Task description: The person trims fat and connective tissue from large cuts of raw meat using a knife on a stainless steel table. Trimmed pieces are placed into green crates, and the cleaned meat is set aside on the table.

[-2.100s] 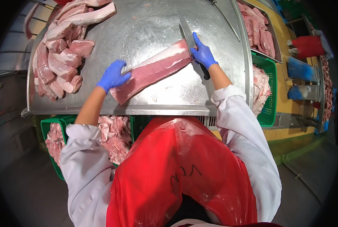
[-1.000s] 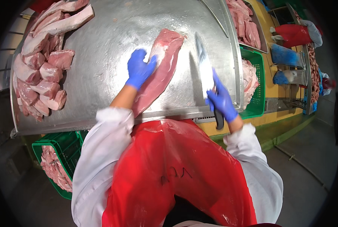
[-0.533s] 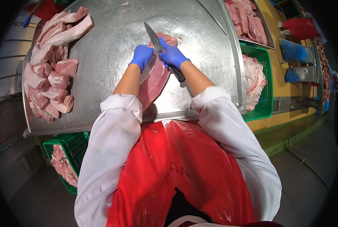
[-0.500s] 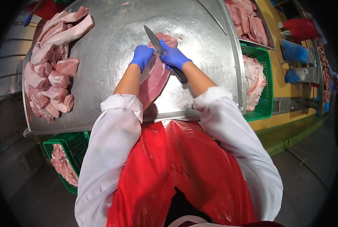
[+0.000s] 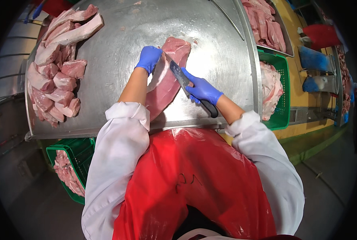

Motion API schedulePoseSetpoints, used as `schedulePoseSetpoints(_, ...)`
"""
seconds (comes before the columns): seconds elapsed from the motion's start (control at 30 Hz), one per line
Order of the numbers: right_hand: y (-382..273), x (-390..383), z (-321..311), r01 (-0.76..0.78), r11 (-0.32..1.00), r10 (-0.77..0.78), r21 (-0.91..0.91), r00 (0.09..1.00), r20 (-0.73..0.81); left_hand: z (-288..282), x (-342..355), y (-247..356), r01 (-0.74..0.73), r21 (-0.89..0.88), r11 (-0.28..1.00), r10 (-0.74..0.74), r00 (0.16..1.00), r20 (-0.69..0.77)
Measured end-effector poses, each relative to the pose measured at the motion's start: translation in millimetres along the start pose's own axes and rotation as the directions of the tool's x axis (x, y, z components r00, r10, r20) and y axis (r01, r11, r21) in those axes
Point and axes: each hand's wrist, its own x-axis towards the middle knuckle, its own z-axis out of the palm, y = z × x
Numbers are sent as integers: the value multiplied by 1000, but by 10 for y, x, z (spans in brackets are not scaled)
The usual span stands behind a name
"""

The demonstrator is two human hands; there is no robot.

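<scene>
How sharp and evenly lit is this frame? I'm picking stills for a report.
Head view: the knife and both gloved hands, left hand and right hand, are sharp on the long meat cut; glare whitens the steel table top right; fisheye bends the table's edges, and the corners go black.

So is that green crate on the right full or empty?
Fairly full. The green crate beside the steel table holds a heap of pale pink meat pieces reaching about its rim; its bottom is hidden.

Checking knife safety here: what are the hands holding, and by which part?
Right hand grips the knife by its black handle. Left hand holds the meat by its upper edge.
</scene>
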Motion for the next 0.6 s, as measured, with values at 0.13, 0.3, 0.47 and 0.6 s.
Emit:
schedulePoseSetpoints(0.13,-133,401,-38,18,996,-11,86,997,-80,-253,-172,550,171,-485,858,-166,985,54)
schedulePoseSetpoints(0.3,-52,27,140,35,999,-35,-5,999,11,-426,-232,276,241,-549,800,-277,961,18)
schedulePoseSetpoints(0.47,-238,242,79,-13,999,13,52,1000,0,-445,-348,416,180,-691,700,-241,970,8)
schedulePoseSetpoints(0.6,-319,311,164,60,998,-59,-24,998,22,-458,-349,290,182,-756,629,-286,958,-8)
